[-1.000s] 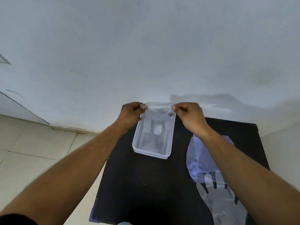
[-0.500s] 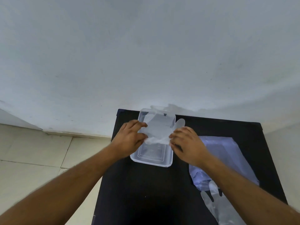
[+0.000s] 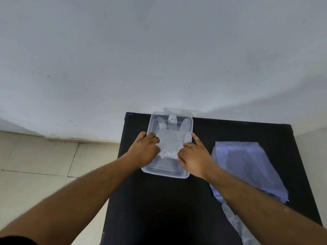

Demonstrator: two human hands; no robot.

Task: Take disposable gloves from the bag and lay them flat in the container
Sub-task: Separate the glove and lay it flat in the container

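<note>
Head view: both hands press a clear glove (image 3: 169, 138) down into the container (image 3: 166, 172).

Left hand (image 3: 144, 150) and right hand (image 3: 193, 155) pin the glove's cuff end with curled fingertips, each grip nearly closed on film; its fingers point to 12 o'clock, crumpled against the far wall. Letting go may let the film spring up, judging by those bunched tips. At 3 o'clock lies the bag (image 3: 247, 167), near the table (image 3: 159, 209) edge; open room lies toward 6 o'clock.
</note>
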